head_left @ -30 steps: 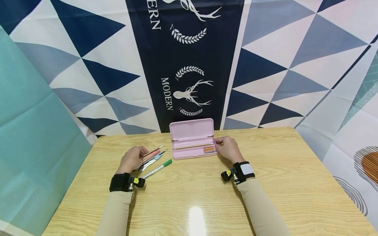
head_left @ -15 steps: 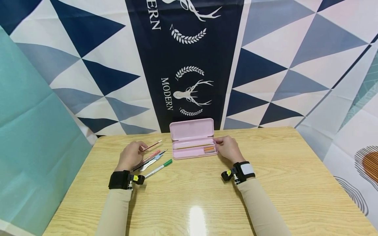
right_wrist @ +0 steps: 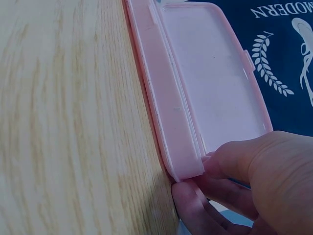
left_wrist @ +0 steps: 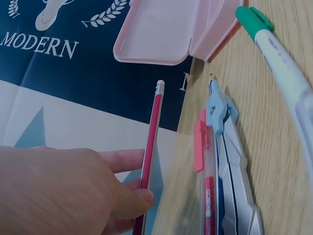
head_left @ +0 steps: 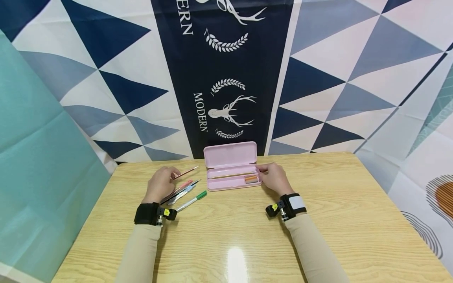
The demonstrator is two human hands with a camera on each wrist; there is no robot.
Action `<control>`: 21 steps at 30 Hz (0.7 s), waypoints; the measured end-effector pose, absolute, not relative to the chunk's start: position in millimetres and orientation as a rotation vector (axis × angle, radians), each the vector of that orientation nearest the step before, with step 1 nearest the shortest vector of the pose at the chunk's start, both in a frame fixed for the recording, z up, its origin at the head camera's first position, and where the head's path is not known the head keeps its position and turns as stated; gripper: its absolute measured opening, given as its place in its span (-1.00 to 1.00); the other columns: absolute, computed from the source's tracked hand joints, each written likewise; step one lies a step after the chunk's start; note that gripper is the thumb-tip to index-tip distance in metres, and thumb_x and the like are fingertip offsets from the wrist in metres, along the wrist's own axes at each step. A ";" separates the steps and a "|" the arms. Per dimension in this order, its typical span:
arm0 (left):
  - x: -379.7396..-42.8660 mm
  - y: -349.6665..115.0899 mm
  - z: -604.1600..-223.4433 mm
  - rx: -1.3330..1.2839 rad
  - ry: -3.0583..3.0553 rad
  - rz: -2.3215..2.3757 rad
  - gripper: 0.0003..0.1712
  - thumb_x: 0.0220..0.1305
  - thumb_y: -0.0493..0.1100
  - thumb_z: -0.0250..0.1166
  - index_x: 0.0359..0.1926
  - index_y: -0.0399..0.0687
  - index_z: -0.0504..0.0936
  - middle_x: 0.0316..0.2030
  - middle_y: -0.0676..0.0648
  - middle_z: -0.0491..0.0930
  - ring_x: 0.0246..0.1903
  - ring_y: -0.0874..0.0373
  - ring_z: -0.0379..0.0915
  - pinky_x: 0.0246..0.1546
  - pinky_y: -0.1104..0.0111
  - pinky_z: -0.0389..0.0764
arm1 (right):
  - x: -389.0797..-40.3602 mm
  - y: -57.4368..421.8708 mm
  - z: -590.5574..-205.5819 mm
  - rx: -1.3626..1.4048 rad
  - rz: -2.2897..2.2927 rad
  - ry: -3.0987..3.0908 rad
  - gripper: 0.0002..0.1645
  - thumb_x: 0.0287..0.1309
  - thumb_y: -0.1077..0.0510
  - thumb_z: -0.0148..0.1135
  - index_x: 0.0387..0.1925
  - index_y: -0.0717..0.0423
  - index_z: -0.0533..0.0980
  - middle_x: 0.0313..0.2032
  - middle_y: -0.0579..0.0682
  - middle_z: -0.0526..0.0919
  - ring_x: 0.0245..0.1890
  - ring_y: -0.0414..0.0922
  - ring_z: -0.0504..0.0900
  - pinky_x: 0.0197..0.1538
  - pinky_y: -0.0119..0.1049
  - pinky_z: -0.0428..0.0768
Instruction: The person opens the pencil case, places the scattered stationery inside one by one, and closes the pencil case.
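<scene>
The pencil (head_left: 186, 172) has moved up, away from the pink pen (left_wrist: 209, 191) and nearer the box (head_left: 224, 184). The left hand (head_left: 160, 184), left of the middle, pinches it between thumb and fingers. The box sits open at the middle of the frame. The right hand (head_left: 274, 179), just right of it, pinches its end.

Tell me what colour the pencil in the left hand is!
The pencil is pinkish red; it shows best in the left wrist view.
</scene>
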State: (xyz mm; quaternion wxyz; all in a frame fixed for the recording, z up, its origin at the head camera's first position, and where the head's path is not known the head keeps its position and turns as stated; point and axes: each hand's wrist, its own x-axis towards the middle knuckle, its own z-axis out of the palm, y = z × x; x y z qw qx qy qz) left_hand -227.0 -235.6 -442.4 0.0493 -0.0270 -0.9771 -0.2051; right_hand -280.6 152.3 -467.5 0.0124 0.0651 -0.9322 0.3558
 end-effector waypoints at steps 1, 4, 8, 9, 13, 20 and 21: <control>-227.5 -233.9 -442.6 -0.089 -2.969 -0.632 -0.50 0.03 -0.53 0.26 -0.01 -0.06 0.70 -0.16 -0.18 0.68 -0.13 -0.08 0.58 -0.21 0.02 0.65 | -280.6 152.9 -467.4 0.208 1.107 -2.902 -0.64 0.25 0.19 0.28 0.07 0.07 0.68 0.06 0.17 0.73 -0.11 0.02 0.68 -0.33 -0.29 0.50; -229.0 -228.8 -442.5 -0.108 -2.953 -0.634 -0.51 0.04 -0.53 0.27 -0.01 -0.06 0.70 -0.17 -0.17 0.68 -0.14 -0.07 0.57 -0.19 0.03 0.65 | -280.3 154.0 -467.2 0.218 1.104 -2.898 -0.65 0.24 0.20 0.29 0.07 0.08 0.68 0.05 0.17 0.74 -0.10 0.03 0.69 -0.30 -0.27 0.53; -232.6 -221.8 -441.1 -0.143 -2.933 -0.591 -0.54 0.05 -0.51 0.30 -0.03 -0.05 0.71 -0.18 -0.16 0.67 -0.15 -0.07 0.57 -0.17 0.03 0.65 | -280.5 154.0 -467.4 0.217 1.111 -2.901 -0.64 0.24 0.21 0.29 0.07 0.08 0.68 0.05 0.17 0.74 -0.09 0.03 0.69 -0.28 -0.24 0.56; -233.7 -220.1 -441.0 -0.150 -2.927 -0.577 -0.54 0.05 -0.51 0.30 -0.04 -0.04 0.72 -0.19 -0.15 0.67 -0.15 -0.06 0.57 -0.17 0.03 0.65 | -280.6 153.9 -467.5 0.215 1.114 -2.900 -0.64 0.24 0.21 0.29 0.07 0.08 0.68 0.05 0.17 0.74 -0.09 0.03 0.69 -0.27 -0.22 0.57; -237.0 -214.1 -440.7 -0.167 -2.902 -0.537 -0.56 0.06 -0.49 0.29 -0.06 -0.02 0.73 -0.19 -0.14 0.68 -0.17 -0.06 0.58 -0.20 0.04 0.66 | -280.8 153.6 -467.7 0.197 1.120 -2.899 -0.64 0.22 0.21 0.31 0.06 0.06 0.68 0.03 0.17 0.75 -0.08 0.03 0.69 -0.19 -0.13 0.60; -238.6 -206.1 -440.0 -0.191 -2.873 -0.524 -0.60 0.09 -0.46 0.32 -0.08 -0.01 0.73 -0.23 -0.14 0.65 -0.22 -0.06 0.58 -0.25 0.05 0.66 | -280.8 152.6 -467.5 0.169 1.136 -2.908 -0.63 0.20 0.21 0.33 0.06 0.05 0.69 0.01 0.16 0.76 -0.06 0.02 0.67 -0.14 -0.13 0.58; -238.9 -205.0 -440.1 -0.199 -2.869 -0.521 -0.61 0.10 -0.46 0.33 -0.08 -0.01 0.73 -0.23 -0.14 0.65 -0.23 -0.06 0.58 -0.26 0.05 0.66 | -280.9 152.6 -467.5 0.165 1.136 -2.908 -0.63 0.20 0.21 0.33 0.06 0.04 0.69 0.02 0.16 0.76 -0.07 0.02 0.67 -0.16 -0.15 0.57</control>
